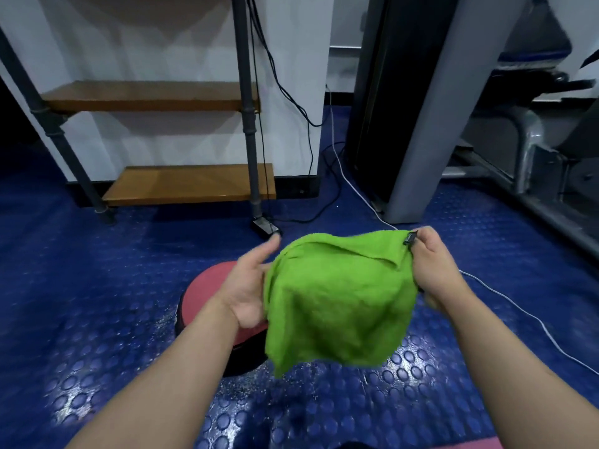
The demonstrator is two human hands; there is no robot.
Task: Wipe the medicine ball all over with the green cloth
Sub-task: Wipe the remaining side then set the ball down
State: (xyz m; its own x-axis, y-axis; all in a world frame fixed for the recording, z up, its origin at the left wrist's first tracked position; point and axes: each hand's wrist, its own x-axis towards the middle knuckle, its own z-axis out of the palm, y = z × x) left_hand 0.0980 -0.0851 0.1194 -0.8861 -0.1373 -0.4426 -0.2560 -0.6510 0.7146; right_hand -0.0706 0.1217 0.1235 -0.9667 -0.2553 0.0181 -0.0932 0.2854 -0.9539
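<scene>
A bright green cloth (340, 303) hangs in the air between my hands, above the floor. My right hand (434, 267) pinches its upper right corner by a small black tag. My left hand (251, 286) lies against the cloth's left edge with its fingers stretched out; the fingertips are blurred, and any grip there is hidden by the cloth. The medicine ball (210, 286), pinkish red with a black lower band, sits on the floor under my left hand and the cloth, mostly covered by them.
The floor (97, 303) is blue studded rubber. A pipe-frame rack with wooden shelves (188, 184) stands against the white wall behind. Black and white cables (518, 314) run over the floor to the right. Grey gym machine frames (421, 124) stand at the right.
</scene>
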